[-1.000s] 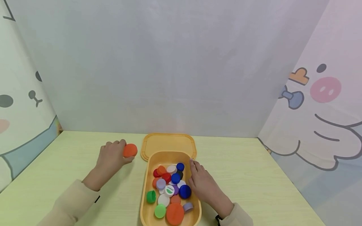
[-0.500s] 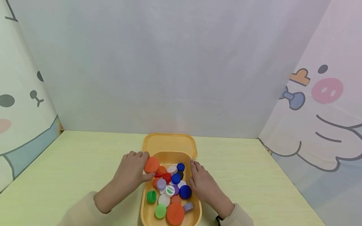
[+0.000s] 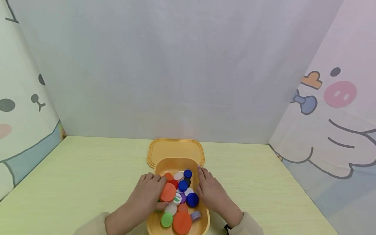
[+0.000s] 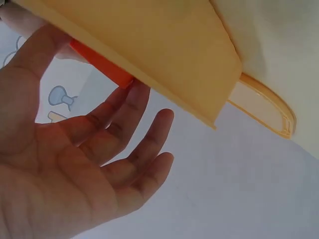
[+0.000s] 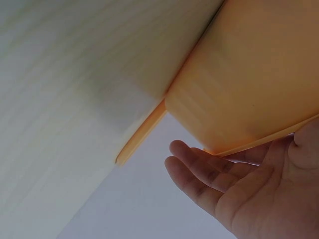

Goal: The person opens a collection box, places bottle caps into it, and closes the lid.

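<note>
My left hand [image 3: 148,195] pinches an orange-red bottle cap [image 3: 168,192] between thumb and fingers, over the left side of a yellow plastic box [image 3: 149,225]. In the left wrist view the orange-red cap [image 4: 102,64] shows at the box's rim, its far part hidden behind the wall. Several loose caps lie in the box, among them a large orange one [image 3: 182,223], a light green one [image 3: 166,219] and a dark blue one [image 3: 192,199]. My right hand [image 3: 213,192] rests along the right rim with its fingers fairly straight, as the right wrist view also shows at the hand [image 5: 259,184].
Just behind the box lies its flat yellow lid [image 3: 176,148] on the pale wooden table [image 3: 249,176]. A grey-white cloth [image 3: 176,71] hangs along the back, with cartoon-printed cloths [image 3: 332,130] at both sides.
My left hand has carried the orange-red cap rightward and toward me, from above the table on the left to over the box. My right hand has stayed at the rim.
</note>
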### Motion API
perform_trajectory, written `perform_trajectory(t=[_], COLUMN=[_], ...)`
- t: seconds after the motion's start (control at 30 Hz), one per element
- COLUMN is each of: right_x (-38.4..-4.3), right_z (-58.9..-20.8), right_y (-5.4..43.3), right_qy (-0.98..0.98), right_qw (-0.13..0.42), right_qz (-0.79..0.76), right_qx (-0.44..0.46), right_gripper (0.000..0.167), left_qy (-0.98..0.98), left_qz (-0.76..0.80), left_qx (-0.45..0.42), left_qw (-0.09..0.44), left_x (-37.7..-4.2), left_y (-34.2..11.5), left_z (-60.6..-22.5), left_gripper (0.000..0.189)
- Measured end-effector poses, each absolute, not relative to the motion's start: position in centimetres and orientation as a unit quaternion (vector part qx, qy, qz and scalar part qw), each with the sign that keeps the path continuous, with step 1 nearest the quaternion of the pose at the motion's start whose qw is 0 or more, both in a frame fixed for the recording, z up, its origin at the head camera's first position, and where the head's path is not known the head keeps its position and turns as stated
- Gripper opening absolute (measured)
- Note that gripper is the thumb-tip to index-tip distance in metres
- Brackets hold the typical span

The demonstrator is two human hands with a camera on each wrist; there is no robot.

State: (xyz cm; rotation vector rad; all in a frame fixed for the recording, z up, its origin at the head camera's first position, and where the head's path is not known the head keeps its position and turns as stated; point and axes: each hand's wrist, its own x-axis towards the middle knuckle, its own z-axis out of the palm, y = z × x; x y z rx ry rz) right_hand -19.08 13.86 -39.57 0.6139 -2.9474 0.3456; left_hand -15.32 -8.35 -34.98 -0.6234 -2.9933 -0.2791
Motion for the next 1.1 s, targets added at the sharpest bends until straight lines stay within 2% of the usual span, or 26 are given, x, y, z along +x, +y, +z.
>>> perform_trajectory(t=[0.53,1.1], right_x=[-18.7,-18.7], right_z=[-39.2,-39.3], right_y=[14.1,14.2], right_qy=[-0.97,-0.97], right_qw=[0.057,0.058], right_qz=[0.118,0.117], right_qx=[0.203,0.207], right_gripper=[0.053,0.053], left_qy=[-0.973,-0.971], left_qz=[-0.057,-0.032], left_qx=[-0.224,-0.236], left_qw=[-0.014,-0.011], left_x=[-14.1,-13.9], left_y=[-7.7,-7.6], left_z=[-35.8,-36.1], left_gripper=[0.07,0.063])
